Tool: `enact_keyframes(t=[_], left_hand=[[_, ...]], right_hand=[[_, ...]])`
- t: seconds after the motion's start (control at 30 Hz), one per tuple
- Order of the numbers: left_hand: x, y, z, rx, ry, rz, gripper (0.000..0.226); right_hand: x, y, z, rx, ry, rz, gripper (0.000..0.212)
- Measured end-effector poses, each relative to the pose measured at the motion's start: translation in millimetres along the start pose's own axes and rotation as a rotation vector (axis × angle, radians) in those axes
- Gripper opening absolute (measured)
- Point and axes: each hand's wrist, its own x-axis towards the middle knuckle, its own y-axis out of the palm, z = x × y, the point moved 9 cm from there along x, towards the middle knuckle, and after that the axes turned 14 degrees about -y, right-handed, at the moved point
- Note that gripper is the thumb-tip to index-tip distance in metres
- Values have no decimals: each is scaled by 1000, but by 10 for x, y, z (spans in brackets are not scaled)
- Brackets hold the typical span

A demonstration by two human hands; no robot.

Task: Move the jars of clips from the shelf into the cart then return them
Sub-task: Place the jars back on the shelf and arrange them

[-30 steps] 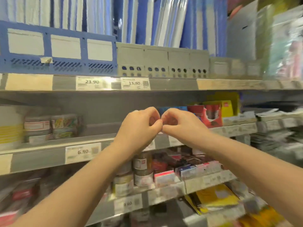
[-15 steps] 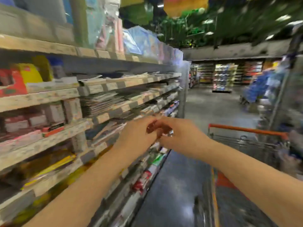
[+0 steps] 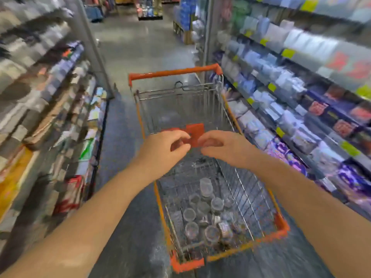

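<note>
Jars (image 3: 208, 217) sit clustered on the floor of the cart (image 3: 251, 197), at its near end; it's too blurred to count them. Left hand (image 3: 162, 149) and right hand (image 3: 226, 149) hover close together above the cart's middle, fingers curled, nothing visible in either. A red flap (image 3: 195, 130) shows behind them. Shelves (image 3: 40, 97) line both sides of the aisle. The loading leg looks mostly done and the return leg is still to do. Can't tell if any jars remain on the shelf.
</note>
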Motion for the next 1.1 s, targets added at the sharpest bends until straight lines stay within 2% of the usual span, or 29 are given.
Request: enact_keyframes(t=[0.27,0.53,0.7,0.83,0.97,1.1], left_hand=[[742,1659,552,53,-174,329,35],[716,2852,1472,13,-655,386,44],[363,3446,1959,59,-897,455,63],[225,3771,2200,82,-966,457,77],[319,4149,2326,101,-945,470,93],[576,4593,2336,-8,-868,480,103]], right_hand=[[-27,513,-1841,176,349,87,26],[-198,1497,-3405,231,652,272,33],[-624,2032,-3927,241,829,345,41],[-793,2377,-4127,203,885,340,39],[-574,2408,-4277,47,822,151,33],[-298,2345,-4486,-134,759,61,51]])
